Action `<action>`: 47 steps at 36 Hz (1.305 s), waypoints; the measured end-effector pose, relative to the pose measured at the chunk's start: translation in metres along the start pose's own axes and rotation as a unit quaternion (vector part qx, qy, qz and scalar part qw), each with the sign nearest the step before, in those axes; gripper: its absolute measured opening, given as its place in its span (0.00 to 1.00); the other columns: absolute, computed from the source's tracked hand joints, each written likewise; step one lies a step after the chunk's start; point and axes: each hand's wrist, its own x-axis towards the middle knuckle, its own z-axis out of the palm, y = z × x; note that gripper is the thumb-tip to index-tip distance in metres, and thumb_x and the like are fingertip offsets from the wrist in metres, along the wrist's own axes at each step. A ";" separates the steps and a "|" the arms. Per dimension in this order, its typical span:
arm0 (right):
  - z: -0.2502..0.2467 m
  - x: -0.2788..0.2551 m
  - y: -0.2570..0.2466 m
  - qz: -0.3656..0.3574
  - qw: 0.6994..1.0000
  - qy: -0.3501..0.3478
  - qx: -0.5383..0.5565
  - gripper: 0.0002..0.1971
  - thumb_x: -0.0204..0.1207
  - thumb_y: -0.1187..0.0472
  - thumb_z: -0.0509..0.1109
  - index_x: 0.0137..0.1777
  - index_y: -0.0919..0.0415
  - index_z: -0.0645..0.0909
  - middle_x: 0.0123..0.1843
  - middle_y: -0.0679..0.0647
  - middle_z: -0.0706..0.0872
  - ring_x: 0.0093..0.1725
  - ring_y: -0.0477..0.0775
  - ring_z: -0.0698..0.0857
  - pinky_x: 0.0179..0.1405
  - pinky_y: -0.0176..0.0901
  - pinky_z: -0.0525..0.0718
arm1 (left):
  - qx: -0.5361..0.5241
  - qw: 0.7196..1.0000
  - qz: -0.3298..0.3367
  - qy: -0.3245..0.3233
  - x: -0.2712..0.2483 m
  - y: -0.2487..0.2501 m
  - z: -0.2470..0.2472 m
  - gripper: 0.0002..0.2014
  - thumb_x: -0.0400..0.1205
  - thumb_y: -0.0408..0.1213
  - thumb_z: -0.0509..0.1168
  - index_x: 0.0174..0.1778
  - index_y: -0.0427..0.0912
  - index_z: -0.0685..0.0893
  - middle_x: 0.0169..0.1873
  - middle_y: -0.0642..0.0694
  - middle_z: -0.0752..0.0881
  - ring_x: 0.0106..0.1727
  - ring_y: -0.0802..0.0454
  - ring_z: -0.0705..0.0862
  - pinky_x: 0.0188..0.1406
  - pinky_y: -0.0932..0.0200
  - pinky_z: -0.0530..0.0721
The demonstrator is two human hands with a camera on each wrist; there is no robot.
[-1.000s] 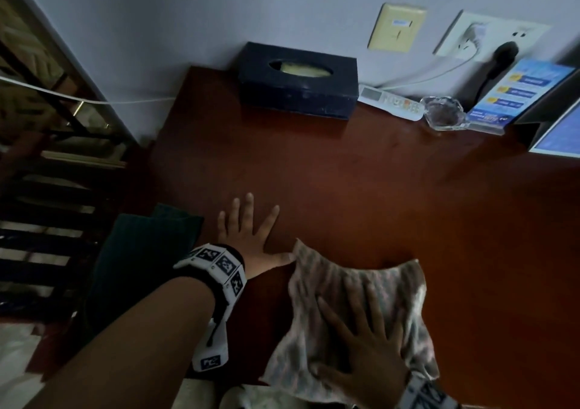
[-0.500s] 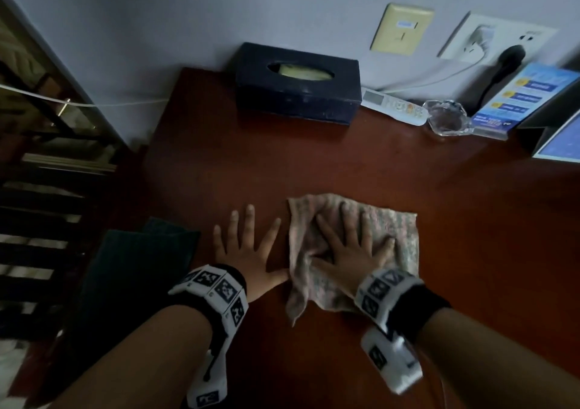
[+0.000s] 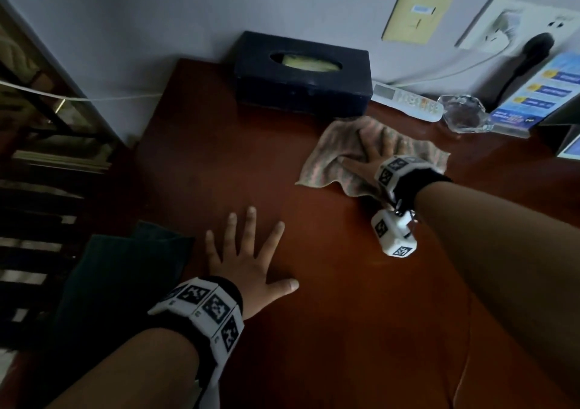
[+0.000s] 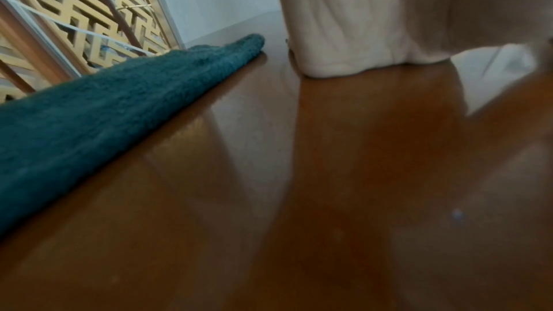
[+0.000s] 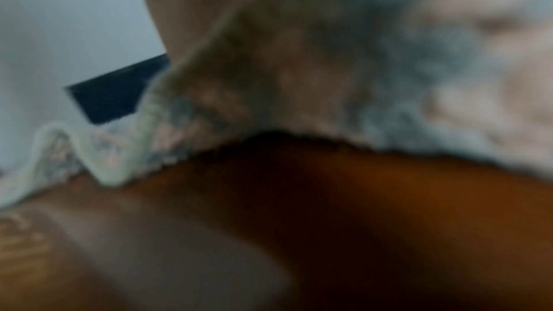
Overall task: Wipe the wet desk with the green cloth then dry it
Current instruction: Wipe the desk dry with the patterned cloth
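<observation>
The reddish-brown desk fills the head view. A dark green cloth lies folded at its left edge, and shows as a teal strip in the left wrist view. My left hand lies flat on the bare wood beside it, fingers spread, holding nothing. A pale striped cloth is spread near the back of the desk. My right hand presses flat on it with straight fingers. The right wrist view shows that cloth blurred against the wood.
A dark tissue box stands against the wall. To its right lie a white remote, a glass ashtray and a blue leaflet stand. Wall sockets with cables sit above. A lattice screen stands left of the desk.
My right hand has pushed the pale cloth from the near edge up towards the back right of the desk. The left hand has stayed flat in place.
</observation>
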 end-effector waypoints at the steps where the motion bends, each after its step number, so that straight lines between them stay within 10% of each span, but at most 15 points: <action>1: 0.000 -0.005 0.004 -0.003 1.000 0.000 -0.018 0.40 0.60 0.15 0.45 0.61 0.16 0.19 0.79 0.45 0.21 0.81 0.69 0.34 0.75 0.77 0.43 | 0.000 1.000 0.000 0.000 0.000 0.000 0.000 0.44 0.74 0.75 0.45 0.66 0.64 0.17 0.64 0.45 0.11 0.74 0.36 0.18 0.71 0.29 0.27; 4: 0.010 -0.017 0.007 -0.024 0.999 -0.019 -0.033 0.37 0.72 0.24 0.53 0.49 0.09 0.18 0.77 0.40 0.20 0.79 0.69 0.27 0.73 0.80 0.41 | 0.000 1.000 -0.001 -0.003 0.000 0.001 0.000 0.45 0.74 0.75 0.45 0.70 0.64 0.18 0.65 0.46 0.11 0.74 0.36 0.19 0.71 0.29 0.28; 9: 0.036 -0.042 0.008 0.005 0.999 -0.012 0.049 0.46 0.62 0.18 0.52 0.75 0.24 0.31 0.83 0.48 0.28 0.79 0.66 0.26 0.76 0.75 0.39 | 0.004 1.000 -0.005 -0.005 -0.002 0.001 -0.003 0.45 0.74 0.76 0.44 0.74 0.64 0.22 0.73 0.44 0.16 0.76 0.36 0.20 0.73 0.28 0.31; 22: 0.116 -0.185 0.033 -0.053 0.996 -0.073 0.025 0.47 0.66 0.24 0.60 0.60 0.17 0.18 0.69 0.39 0.10 0.72 0.57 0.15 0.74 0.79 0.47 | 0.008 1.000 -0.015 -0.013 -0.004 0.003 -0.006 0.45 0.74 0.76 0.43 0.74 0.62 0.21 0.73 0.42 0.16 0.76 0.35 0.22 0.73 0.28 0.33; 29: 0.146 -0.246 0.029 -0.052 0.992 -0.112 -0.021 0.45 0.51 0.18 0.43 0.60 0.19 0.14 0.69 0.41 0.08 0.65 0.54 0.07 0.71 0.81 0.42 | 0.013 1.000 -0.019 -0.017 -0.003 0.003 -0.006 0.45 0.75 0.75 0.43 0.74 0.62 0.20 0.73 0.42 0.16 0.76 0.34 0.22 0.74 0.27 0.33; 37: 0.143 -0.245 0.026 -0.041 0.988 -0.145 -0.023 0.52 0.59 0.21 0.61 0.60 0.18 0.15 0.67 0.40 0.07 0.67 0.58 0.08 0.67 0.85 0.30 | 0.007 1.000 -0.018 -0.014 -0.004 0.003 -0.005 0.45 0.74 0.75 0.43 0.75 0.62 0.21 0.73 0.42 0.16 0.76 0.34 0.21 0.73 0.28 0.32; 47: 0.108 -0.180 0.000 -0.022 0.995 -0.097 -0.019 0.48 0.61 0.20 0.58 0.65 0.19 0.20 0.73 0.43 0.13 0.74 0.60 0.16 0.67 0.84 0.29 | 0.009 1.000 -0.010 -0.008 -0.003 0.003 -0.004 0.44 0.77 0.72 0.45 0.75 0.61 0.21 0.72 0.42 0.16 0.75 0.33 0.21 0.72 0.26 0.32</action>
